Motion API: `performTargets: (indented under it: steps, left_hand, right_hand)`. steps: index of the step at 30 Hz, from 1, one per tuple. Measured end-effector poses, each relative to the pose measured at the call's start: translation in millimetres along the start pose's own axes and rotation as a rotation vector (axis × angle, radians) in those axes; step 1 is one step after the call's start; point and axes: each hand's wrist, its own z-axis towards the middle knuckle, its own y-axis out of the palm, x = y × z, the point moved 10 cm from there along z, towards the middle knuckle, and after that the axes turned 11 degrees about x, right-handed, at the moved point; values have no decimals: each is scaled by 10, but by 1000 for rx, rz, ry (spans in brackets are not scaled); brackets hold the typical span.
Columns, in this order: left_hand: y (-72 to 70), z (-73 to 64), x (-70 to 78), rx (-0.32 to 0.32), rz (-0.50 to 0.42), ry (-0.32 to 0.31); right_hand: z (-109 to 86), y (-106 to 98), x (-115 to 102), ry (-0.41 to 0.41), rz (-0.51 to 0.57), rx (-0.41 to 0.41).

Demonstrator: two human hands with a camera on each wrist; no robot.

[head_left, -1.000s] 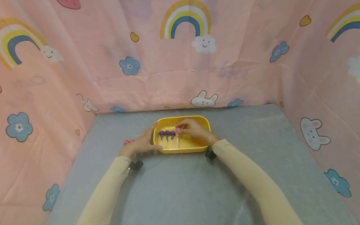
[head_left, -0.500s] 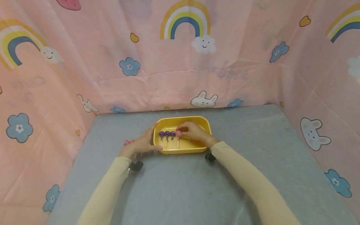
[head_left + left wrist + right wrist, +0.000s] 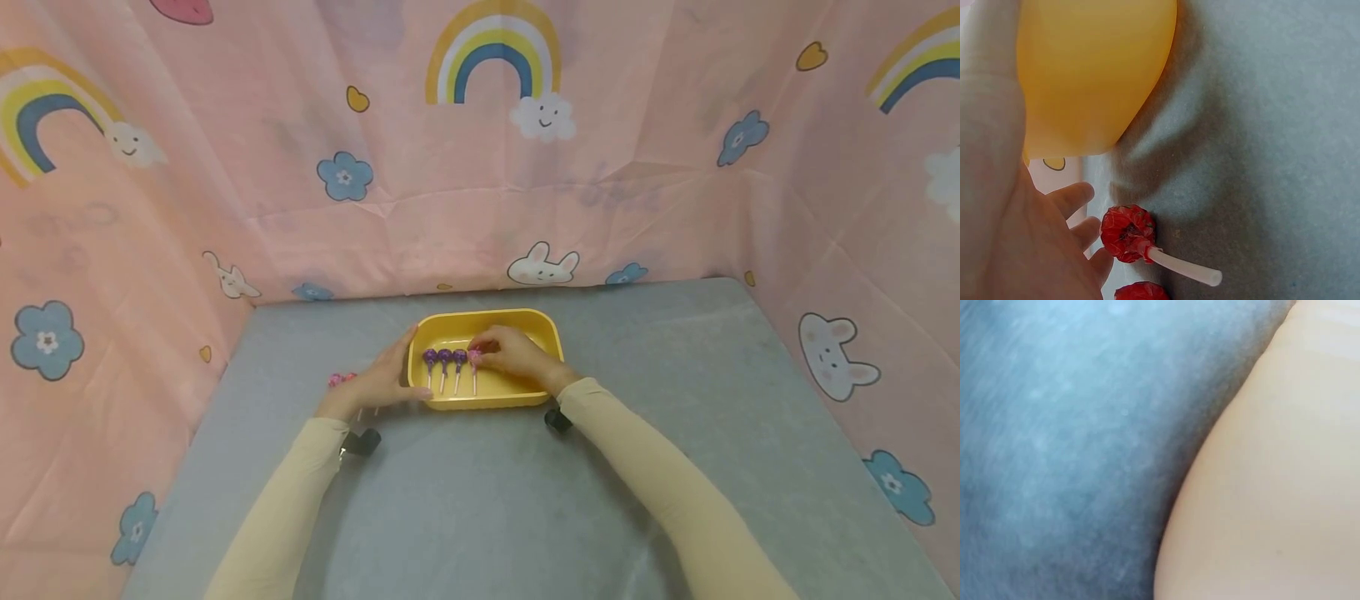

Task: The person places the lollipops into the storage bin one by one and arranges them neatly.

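Yellow tray holding three purple lollipops, pink lollipop inside, pinched by right hand, left hand straight-fingered alongside

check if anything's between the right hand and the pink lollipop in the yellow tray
Nothing visible: the right hand pinches the pink lollipop; the purple lollipops lie left of it in the yellow tray.

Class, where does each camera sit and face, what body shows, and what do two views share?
Head-worn: faces forward and down at a yellow tray; left hand, right hand, beige sleeves show.
Left wrist-worn: faces the tray's outer wall and red lollipops; left hand shows.
Right wrist-worn: faces gray tabletop; skin, part unclear, shows.
Head and left wrist share the tray.
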Motion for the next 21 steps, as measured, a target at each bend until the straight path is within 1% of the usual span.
performTargets:
  steps: [5,12,18,21]
  left_hand:
    - [7,-3,-5,-7,-9,-10]
    - [-1,-4,13,-2,-5,8]
    - [17,-2,-12,-10,-9,-15]
    - [15,-5,-5,-10,-12,-13]
  right_hand:
    - [8,7,-9,-16,-16,1]
    - [13,25,17,1,-32,-6]
    - [22,29,30,-2,-42,1]
    - [28,32,28,-8,-53,3]
